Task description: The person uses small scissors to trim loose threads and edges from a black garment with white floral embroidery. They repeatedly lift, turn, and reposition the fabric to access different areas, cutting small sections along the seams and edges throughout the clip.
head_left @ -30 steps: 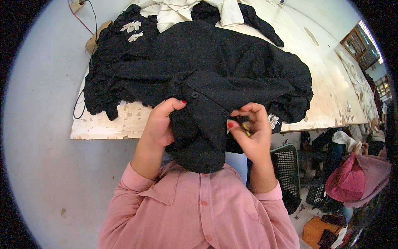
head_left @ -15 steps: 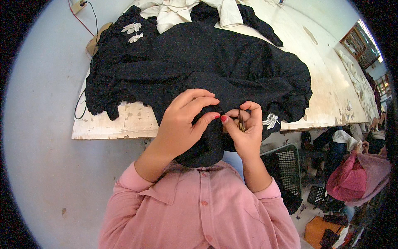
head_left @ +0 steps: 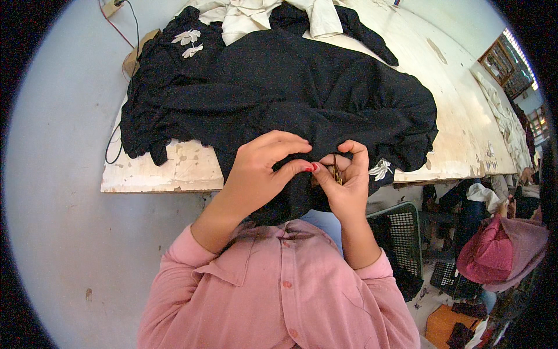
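A black garment (head_left: pixel 325 75) with white flower appliqués (head_left: pixel 187 39) is spread over the table, its near part hanging off the edge onto my lap. My left hand (head_left: pixel 253 171) is closed on the cloth, thumb and index pinching its edge. Thumb to thumb with it, my right hand (head_left: pixel 350 186) pinches at the same spot. Tucked in the right fingers is a small brass-coloured tool (head_left: pixel 336 173) with a dark pointed tip, apparently thread snips. Fingers hide most of it. Whatever lies between the two thumbs is too small to make out.
White cloth (head_left: pixel 247 17) lies at the far side of the worn pale table (head_left: pixel 453 110). A wall (head_left: pixel 64 157) with a cable and socket stands at left. To the right are a green plastic chair (head_left: pixel 410 238), a crate (head_left: pixel 450 279) and another person in maroon (head_left: pixel 488 250).
The fold of black cloth hanging before my chest has drawn up and shifted slightly left. My left hand has tilted a little lower, thumbs now touching; the right hand barely moves.
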`<state>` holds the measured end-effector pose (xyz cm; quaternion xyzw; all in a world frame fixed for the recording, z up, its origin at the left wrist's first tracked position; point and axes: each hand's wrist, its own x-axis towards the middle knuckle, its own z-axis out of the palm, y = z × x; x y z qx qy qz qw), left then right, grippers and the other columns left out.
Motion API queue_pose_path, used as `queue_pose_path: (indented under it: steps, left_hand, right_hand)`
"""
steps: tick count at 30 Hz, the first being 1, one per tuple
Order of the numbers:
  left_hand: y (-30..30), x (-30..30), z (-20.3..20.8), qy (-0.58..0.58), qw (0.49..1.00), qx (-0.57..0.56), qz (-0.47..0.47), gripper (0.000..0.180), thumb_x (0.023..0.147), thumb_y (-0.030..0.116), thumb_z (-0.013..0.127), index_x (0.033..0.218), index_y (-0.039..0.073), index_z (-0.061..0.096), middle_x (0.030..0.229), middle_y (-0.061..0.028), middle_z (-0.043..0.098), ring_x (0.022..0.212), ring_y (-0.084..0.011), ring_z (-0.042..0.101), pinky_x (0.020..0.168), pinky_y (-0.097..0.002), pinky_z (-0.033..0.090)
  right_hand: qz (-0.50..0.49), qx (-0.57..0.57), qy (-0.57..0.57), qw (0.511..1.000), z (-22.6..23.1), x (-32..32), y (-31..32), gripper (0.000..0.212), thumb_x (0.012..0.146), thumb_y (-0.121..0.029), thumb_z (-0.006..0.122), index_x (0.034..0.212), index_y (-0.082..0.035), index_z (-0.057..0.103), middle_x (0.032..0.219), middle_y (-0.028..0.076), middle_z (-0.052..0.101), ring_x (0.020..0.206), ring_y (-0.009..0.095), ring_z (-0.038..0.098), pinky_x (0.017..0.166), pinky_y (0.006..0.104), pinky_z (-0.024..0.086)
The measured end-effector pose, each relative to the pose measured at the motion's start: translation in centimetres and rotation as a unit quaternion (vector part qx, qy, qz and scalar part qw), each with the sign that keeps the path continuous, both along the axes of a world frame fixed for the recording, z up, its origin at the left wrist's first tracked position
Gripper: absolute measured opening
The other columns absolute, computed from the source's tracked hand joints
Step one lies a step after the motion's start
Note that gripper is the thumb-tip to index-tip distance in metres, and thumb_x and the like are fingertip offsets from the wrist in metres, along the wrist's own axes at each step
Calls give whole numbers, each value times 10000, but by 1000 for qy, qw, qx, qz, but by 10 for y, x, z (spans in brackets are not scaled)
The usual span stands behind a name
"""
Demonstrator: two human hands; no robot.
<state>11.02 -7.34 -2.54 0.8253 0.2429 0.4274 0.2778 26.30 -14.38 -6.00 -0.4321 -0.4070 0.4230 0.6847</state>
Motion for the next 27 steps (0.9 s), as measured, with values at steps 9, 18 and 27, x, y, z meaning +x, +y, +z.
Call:
queue_pose_path:
  steps: [9, 18, 27]
  left_hand:
    - [30, -40, -11, -293, 890, -349, -31, 143, 926, 80, 554, 1050, 29, 605, 914, -80, 654, 735, -107, 629, 668, -238, 543]
    - [6, -46, 2, -142, 963, -223, 50, 232, 861, 114, 658, 1063, 26, 588, 942, -101, 651, 735, -120, 643, 593, -221, 507]
    - [-10, -10, 5, 48, 998, -34, 25, 101, 848, 93, 638, 905, 10, 630, 791, -67, 617, 630, -145, 607, 546, -239, 477]
  right_hand:
    - [-5, -15, 13, 1000, 2, 11, -2, 460, 807, 3, 703, 1088, -105, 357, 807, 36, 612, 638, 34, 493, 564, 169, 361]
    - [-27, 17, 25, 999, 7, 0, 0, 526, 789, 51, 673, 1211, -102, 399, 792, 2, 565, 646, 30, 483, 582, 156, 363]
    - [-15, 15, -27, 999, 7, -3, -6, 553, 805, 78, 652, 1216, -86, 321, 775, 39, 590, 608, 27, 477, 531, 159, 345]
